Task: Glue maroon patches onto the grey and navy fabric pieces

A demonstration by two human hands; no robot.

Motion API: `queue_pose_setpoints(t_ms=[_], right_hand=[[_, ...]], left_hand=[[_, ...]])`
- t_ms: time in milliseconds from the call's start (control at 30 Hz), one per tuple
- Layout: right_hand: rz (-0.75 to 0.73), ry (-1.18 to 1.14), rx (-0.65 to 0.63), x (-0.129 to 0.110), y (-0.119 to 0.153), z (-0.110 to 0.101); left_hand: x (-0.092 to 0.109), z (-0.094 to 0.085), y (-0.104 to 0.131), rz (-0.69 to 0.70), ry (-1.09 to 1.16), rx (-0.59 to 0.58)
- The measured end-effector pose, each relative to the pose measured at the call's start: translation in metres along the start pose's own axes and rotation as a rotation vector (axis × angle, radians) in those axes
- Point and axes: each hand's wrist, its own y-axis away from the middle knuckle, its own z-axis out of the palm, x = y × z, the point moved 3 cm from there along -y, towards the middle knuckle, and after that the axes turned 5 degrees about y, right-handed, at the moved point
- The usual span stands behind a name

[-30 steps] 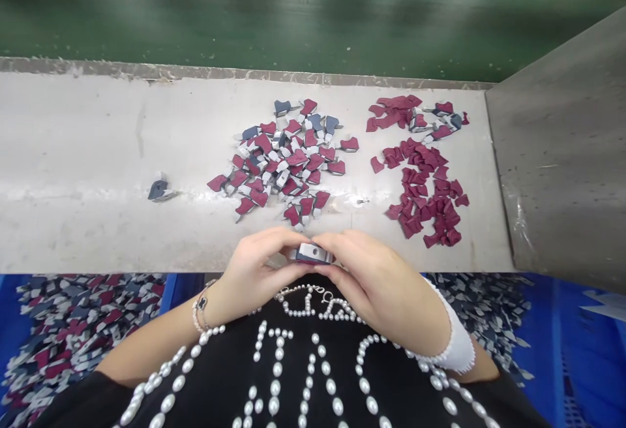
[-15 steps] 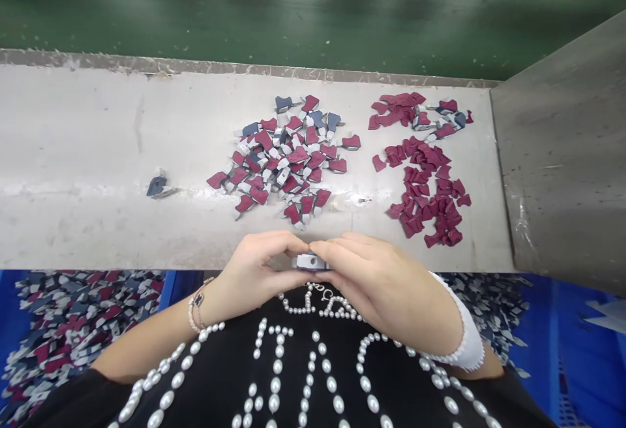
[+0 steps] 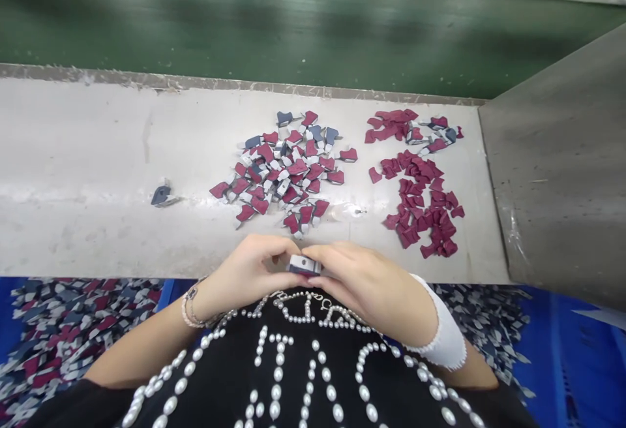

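I have the workpiece, a small light-grey and navy block (image 3: 304, 263), in view in line with the near edge of the worktop (image 3: 98, 154). The left hand (image 3: 249, 275) and right hand (image 3: 364, 278) pinch it from opposite ends. On both, the fingers are closed down to the thickness of the block, forefinger on the far side and thumb on the near side. A light-grey side with a round hole faces my camera.

I judge the step to be a two-handed press or alignment. Apply force evenly through both thumbs. Hold the block level; do not twist it. Leave the edges uncovered where possible, so that fit can be checked. A maroon sliver seems to show beneath, but the fingers hide most of that face, so I cannot confirm a seated insert. Maintain clearance from the mixed pile of blocks (image 3: 283, 173) just beyond and the loose maroon pieces (image 3: 425, 213) to the right.
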Motion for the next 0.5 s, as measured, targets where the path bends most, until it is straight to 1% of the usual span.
queue_pose_setpoints(t_ms=[33, 67, 133, 167, 267, 300, 333, 400, 433, 467, 500], right_hand=[[0.020, -0.024, 0.026, 0.003, 0.003, -0.004], [0.051, -0.046, 0.050, 0.007, 0.008, -0.010], [0.157, -0.061, 0.088, 0.021, 0.018, -0.021], [0.223, -0.057, 0.105, 0.031, 0.024, -0.026], [0.384, -0.046, 0.202, 0.063, 0.032, -0.034], [0.412, -0.067, 0.242, 0.073, 0.031, -0.032], [0.416, -0.102, 0.276, 0.082, 0.028, -0.029], [0.370, -0.188, 0.306, 0.097, 0.017, -0.018], [0.337, -0.229, 0.302, 0.102, 0.010, -0.011], [0.309, -0.261, 0.293, 0.106, 0.003, -0.005], [0.288, -0.283, 0.286, 0.110, -0.003, 0.000]], left_hand=[[-0.001, -0.006, -0.004, -0.006, -0.035, 0.046], [-0.002, -0.014, -0.009, -0.008, -0.094, 0.122], [-0.003, -0.033, -0.020, -0.027, -0.270, 0.290], [-0.004, -0.043, -0.025, -0.054, -0.366, 0.343], [-0.009, -0.074, -0.034, -0.142, -0.556, 0.378], [-0.013, -0.087, -0.032, -0.153, -0.587, 0.410], [-0.017, -0.101, -0.027, -0.164, -0.620, 0.468], [-0.032, -0.131, -0.008, -0.228, -0.692, 0.623], [-0.044, -0.145, 0.003, -0.327, -0.723, 0.659], [-0.058, -0.156, 0.016, -0.456, -0.718, 0.666], [-0.070, -0.166, 0.028, -0.516, -0.700, 0.690]])
